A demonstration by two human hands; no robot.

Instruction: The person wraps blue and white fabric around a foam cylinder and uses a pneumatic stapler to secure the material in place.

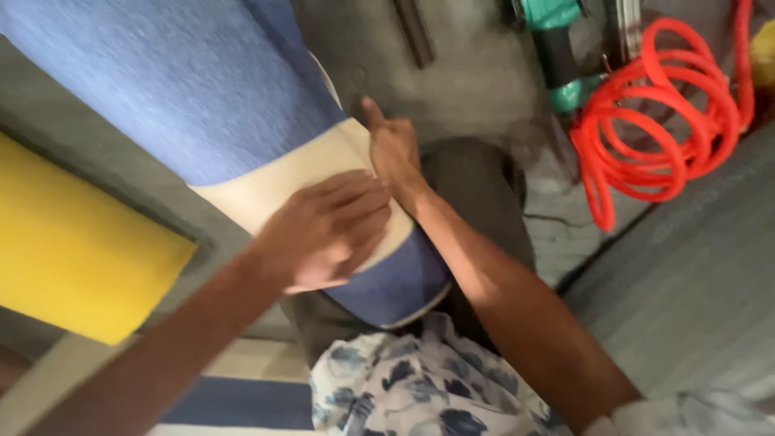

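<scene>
The left hand (327, 230) lies flat, palm down, fingers together. Just beside it, the right hand (391, 149) rests on its edge, thumb raised, forearm stretched forward.

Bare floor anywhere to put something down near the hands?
Bare grey floor lies beyond the right hand, bordered by the blue cushion and the dark bar. Further right is crowded: the coiled red hose and green tool. The left hand rests on the cushion's cream band.

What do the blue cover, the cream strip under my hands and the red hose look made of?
Blue cover: woven fabric, matte, flecked texture. Cream strip: smooth, plain, possibly foam or backing; unclear. Red hose: glossy plastic or rubber, coiled. Left hand presses the strip; right hand rests at its edge.
</scene>
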